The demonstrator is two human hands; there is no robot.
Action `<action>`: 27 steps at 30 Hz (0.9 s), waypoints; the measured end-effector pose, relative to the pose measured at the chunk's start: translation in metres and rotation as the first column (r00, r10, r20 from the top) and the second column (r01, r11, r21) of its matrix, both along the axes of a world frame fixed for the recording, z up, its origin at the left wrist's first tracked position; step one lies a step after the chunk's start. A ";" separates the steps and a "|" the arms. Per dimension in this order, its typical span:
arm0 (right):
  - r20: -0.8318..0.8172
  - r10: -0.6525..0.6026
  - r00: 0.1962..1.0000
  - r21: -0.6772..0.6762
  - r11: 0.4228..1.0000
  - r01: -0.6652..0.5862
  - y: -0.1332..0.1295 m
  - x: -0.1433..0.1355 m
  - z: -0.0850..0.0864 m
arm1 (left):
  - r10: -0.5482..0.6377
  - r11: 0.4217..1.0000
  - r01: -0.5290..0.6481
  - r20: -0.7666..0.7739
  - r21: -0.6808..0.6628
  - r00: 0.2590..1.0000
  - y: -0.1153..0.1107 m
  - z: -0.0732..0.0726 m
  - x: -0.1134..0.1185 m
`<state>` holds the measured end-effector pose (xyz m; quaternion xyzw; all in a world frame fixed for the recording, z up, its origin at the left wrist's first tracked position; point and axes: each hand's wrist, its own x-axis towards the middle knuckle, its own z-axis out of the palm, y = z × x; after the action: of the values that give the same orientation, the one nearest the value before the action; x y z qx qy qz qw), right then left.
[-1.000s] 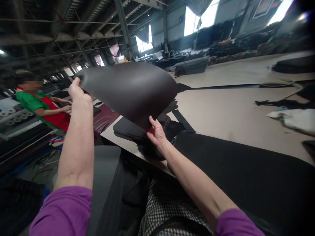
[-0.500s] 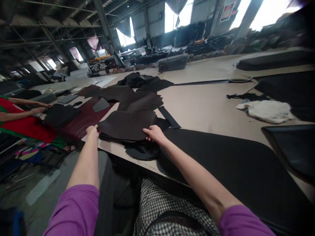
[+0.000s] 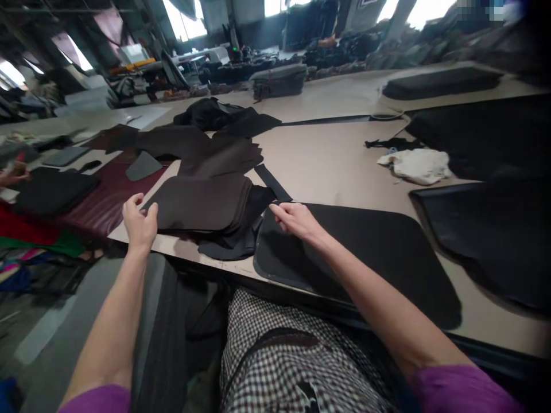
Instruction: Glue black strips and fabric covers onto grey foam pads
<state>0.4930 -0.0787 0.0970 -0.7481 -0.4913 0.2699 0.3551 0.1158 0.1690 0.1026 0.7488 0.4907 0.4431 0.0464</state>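
Observation:
A stack of dark brown sheets [image 3: 198,201] with rounded corners lies near the table's front edge. At its left end is my left hand [image 3: 140,223], thumb and fingers apart, close to the sheets' edge. My right hand [image 3: 297,219] is closed in a pinch to the right of the stack, over the far left corner of a large black mat [image 3: 365,246]. Whatever is between those fingertips is too small to make out. Black pieces [image 3: 232,241] stick out from under the stack, and a dark strip [image 3: 272,182] lies just beyond my right hand.
More brown sheets [image 3: 202,152] lie behind the stack. Maroon material [image 3: 101,198] and a black stack [image 3: 55,189] are at left, near another person's hand [image 3: 15,172]. A white cloth [image 3: 415,165] and black sheets [image 3: 491,229] lie at right. Grey sheets [image 3: 107,321] stand below the table edge.
My right hand has left the brown stack's right corner and moved right, over the black mat. My left hand's fingers have come apart at the stack's left end. The view has shifted right and down.

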 end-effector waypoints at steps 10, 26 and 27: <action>0.078 -0.384 0.920 0.081 0.922 0.378 -0.241 0.090 -0.048 | -0.812 0.551 0.826 -0.305 -0.121 0.497 -0.223 -0.036 0.160; 0.773 -0.081 0.629 0.090 0.996 0.017 -0.292 0.092 -0.095 | -0.681 0.610 0.750 -0.654 -0.258 0.329 -0.271 -0.090 0.248; 0.778 -0.081 0.623 0.091 0.996 0.015 -0.292 0.092 -0.097 | -0.676 0.616 0.742 -0.660 -0.263 0.328 -0.272 -0.090 0.247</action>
<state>0.5850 -0.3712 0.0003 -0.7900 -0.5862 -0.1093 0.1423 0.3632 -0.1034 0.0128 0.9946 0.0713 0.0753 0.0106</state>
